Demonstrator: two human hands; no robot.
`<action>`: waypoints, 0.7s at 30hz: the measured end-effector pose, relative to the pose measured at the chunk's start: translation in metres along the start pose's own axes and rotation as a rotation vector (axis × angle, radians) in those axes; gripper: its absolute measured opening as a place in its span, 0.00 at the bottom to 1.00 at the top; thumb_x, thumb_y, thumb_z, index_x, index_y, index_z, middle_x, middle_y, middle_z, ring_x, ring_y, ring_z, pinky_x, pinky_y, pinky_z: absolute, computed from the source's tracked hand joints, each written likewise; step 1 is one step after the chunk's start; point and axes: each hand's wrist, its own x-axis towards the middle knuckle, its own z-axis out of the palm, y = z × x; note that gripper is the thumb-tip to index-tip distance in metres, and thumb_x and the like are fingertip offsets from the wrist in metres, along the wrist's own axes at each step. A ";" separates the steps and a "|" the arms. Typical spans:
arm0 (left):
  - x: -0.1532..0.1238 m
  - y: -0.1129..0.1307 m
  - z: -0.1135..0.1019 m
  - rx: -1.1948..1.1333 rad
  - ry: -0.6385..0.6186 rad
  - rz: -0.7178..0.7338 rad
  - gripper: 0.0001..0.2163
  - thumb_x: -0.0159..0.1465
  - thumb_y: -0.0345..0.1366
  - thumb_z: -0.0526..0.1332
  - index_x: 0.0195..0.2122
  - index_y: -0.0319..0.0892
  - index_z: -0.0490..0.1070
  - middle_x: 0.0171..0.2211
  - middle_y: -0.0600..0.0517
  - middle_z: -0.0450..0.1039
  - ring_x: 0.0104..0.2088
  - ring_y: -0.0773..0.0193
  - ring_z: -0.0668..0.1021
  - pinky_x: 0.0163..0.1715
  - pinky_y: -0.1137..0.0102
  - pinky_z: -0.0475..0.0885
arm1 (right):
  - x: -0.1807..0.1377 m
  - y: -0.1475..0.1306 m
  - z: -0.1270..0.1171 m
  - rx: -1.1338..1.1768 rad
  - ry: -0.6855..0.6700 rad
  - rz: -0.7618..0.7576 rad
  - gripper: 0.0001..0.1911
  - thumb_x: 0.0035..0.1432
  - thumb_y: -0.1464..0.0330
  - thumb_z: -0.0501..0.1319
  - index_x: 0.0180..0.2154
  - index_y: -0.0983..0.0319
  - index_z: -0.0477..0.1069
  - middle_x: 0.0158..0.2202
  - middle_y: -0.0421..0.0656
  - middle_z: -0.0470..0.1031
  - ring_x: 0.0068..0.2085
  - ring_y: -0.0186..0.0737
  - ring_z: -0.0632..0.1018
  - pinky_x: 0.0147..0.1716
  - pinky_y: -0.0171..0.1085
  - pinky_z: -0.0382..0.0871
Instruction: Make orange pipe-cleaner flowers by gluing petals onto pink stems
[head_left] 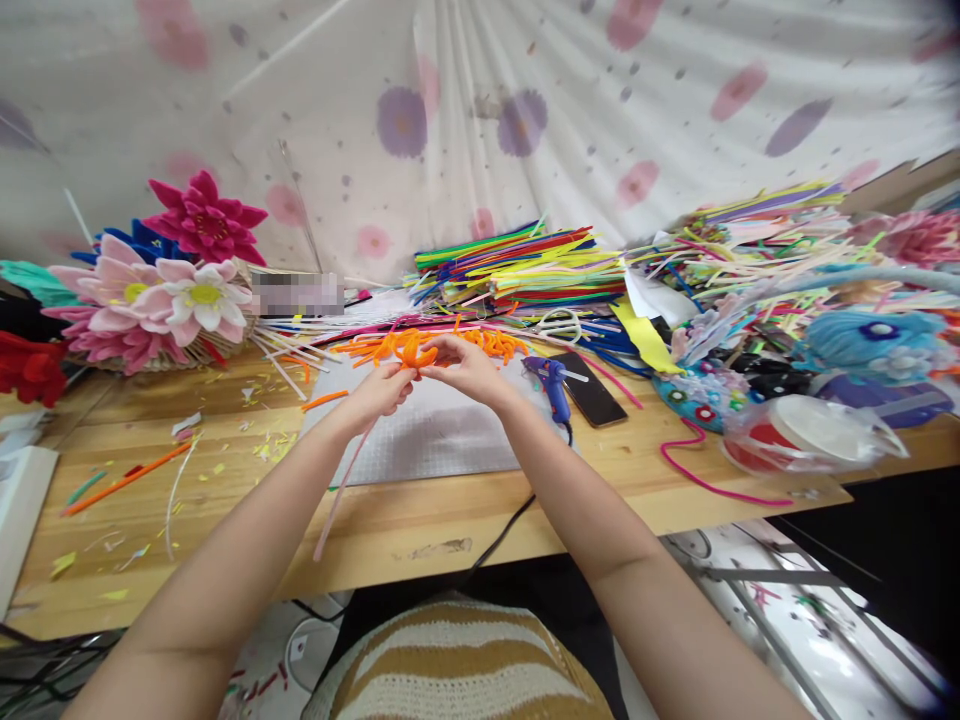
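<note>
Orange fuzzy loops [415, 350] are held up over the grey mat [435, 435], gathered into a small bunch between two bare hands. The work seems to be partly done: the held strands have been bent into loops and drawn together, while many loose orange pieces [501, 344] are spread along the far edge of the mat, apart from the bunch. Whether all of those are to be used cannot be told. No finished orange item can be made out on the table [247, 500], so the work is judged to be somewhere in its middle stage.

The bunch is pinched low on its near left side by the thumb and forefinger of the left hand [384, 391], with the other fingers curled in. Its right side is met by the right hand [466, 368], whose thumb and fingertips appear to be pressed together on the loops. A pale pink stem [345, 497] is seen slanting down from beneath the left hand, past the mat's near edge; its join with the loops, if any, is hidden by the fingers. The blue glue gun [553, 385] is left lying at the mat's right side, untouched.
</note>
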 end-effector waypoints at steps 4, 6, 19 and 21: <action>0.004 -0.006 0.000 0.114 -0.041 0.068 0.08 0.61 0.38 0.52 0.29 0.40 0.62 0.17 0.60 0.51 0.14 0.76 0.54 0.14 0.78 0.47 | 0.001 0.004 0.003 -0.146 0.037 -0.027 0.11 0.46 0.68 0.63 0.35 0.62 0.68 0.35 0.41 0.74 0.34 0.34 0.74 0.37 0.37 0.69; 0.008 -0.011 -0.001 0.158 -0.039 0.126 0.08 0.60 0.38 0.53 0.28 0.39 0.62 0.16 0.60 0.52 0.15 0.75 0.56 0.15 0.78 0.49 | 0.001 0.005 0.005 -0.245 0.059 -0.032 0.09 0.46 0.71 0.62 0.34 0.62 0.68 0.34 0.41 0.74 0.34 0.35 0.75 0.37 0.37 0.68; 0.007 -0.013 -0.003 0.175 -0.040 0.096 0.09 0.59 0.40 0.55 0.29 0.39 0.62 0.19 0.57 0.60 0.16 0.74 0.63 0.12 0.80 0.55 | -0.001 0.005 0.012 -0.463 0.096 -0.064 0.06 0.47 0.73 0.60 0.32 0.61 0.68 0.32 0.40 0.74 0.34 0.35 0.74 0.36 0.35 0.66; 0.009 -0.016 -0.004 0.274 0.037 0.170 0.08 0.59 0.40 0.55 0.30 0.40 0.63 0.23 0.54 0.65 0.21 0.71 0.70 0.14 0.78 0.62 | 0.000 0.006 0.012 -0.462 0.091 -0.062 0.06 0.48 0.73 0.59 0.33 0.61 0.68 0.33 0.40 0.74 0.35 0.35 0.74 0.37 0.36 0.66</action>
